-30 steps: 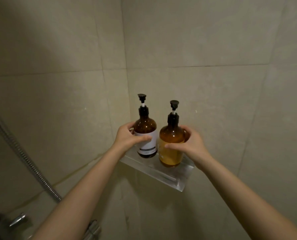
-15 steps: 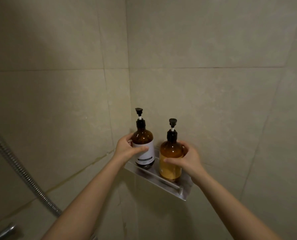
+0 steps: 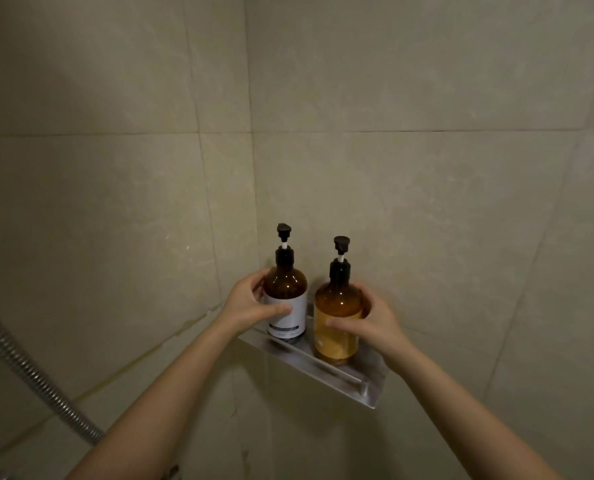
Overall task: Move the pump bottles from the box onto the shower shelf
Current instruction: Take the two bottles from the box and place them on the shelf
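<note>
Clearly the risk is a knock on release: the left hand (image 3: 250, 303) wraps the white-labelled bottle (image 3: 286, 299) and the right hand (image 3: 375, 322) wraps the amber bottle (image 3: 337, 320), both upright on the narrow corner shelf (image 3: 326, 370), so a snagged finger could tip one off. Two pump bottles, two hands, one shelf; no box shows.

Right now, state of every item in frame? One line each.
Dark amber pump bottle with white label: upright on the shelf, left hand around it.
Lighter amber pump bottle with orange liquid: upright on the shelf, right hand around it.
Clear corner shower shelf: holds both bottles.
Left hand: gripping.
Right hand: gripping.
Metal shower hose: hanging, untouched.
</note>
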Motion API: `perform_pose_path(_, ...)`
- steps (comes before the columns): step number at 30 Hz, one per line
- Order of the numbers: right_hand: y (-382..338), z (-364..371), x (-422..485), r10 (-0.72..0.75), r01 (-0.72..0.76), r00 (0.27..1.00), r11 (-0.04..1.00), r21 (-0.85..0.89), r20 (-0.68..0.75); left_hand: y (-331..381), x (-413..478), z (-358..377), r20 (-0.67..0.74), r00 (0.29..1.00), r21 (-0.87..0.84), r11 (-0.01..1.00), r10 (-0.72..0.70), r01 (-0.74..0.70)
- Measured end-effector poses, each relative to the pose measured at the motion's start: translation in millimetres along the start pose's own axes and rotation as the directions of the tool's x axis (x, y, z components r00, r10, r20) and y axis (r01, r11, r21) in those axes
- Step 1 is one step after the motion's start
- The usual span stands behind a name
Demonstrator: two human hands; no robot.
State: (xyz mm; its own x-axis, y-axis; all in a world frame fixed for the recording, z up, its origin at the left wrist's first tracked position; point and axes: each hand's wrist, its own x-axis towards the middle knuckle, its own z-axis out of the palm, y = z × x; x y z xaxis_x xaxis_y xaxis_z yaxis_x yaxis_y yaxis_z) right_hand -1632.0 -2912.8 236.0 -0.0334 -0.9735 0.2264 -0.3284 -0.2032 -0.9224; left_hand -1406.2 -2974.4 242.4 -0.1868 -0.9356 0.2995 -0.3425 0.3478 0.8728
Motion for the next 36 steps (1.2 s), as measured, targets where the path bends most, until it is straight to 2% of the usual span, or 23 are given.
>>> perform_pose_path(4,-4.6,-7.1,-2.8,0.025,-0.021,0.999,0.994,-0.109,0.036,5.1,-0.2,-2.7,0.005,1.0,0.081,0.997,0.014,-0.014)
perform_pose_path(7,-8.3,-13.8,-6.9,0.02,-0.023,1.0,0.976,-0.215,-0.014,11.4,-0.7,1.6,-0.088,0.993,0.232,0.971,0.077,-0.055)
perform_pose_path(10,-9.9,-11.5,-9.2,-0.014,-0.004,0.998,0.955,-0.297,-0.059,17.4,1.1,1.8,-0.089,0.986,0.325,0.939,0.143,-0.107)
perform_pose_path(17,-11.1,6.9,7.5,0.007,-0.028,0.997,0.957,-0.288,-0.074,15.7,11.8,-14.3,-0.127,0.982,0.484,0.873,0.142,-0.064)
perform_pose_path(23,-12.3,28.8,24.7,-0.009,-0.017,0.995,0.964,-0.267,-0.097,8.5,13.5,-23.5,-0.205,0.97,0.404,0.914,0.134,-0.041)
perform_pose_path(36,-12.5,49.2,45.3,-0.012,-0.007,0.997,0.968,-0.252,-0.076,4.8,18.7,-21.5,-0.214,0.972,0.371,0.928,0.098,-0.012)
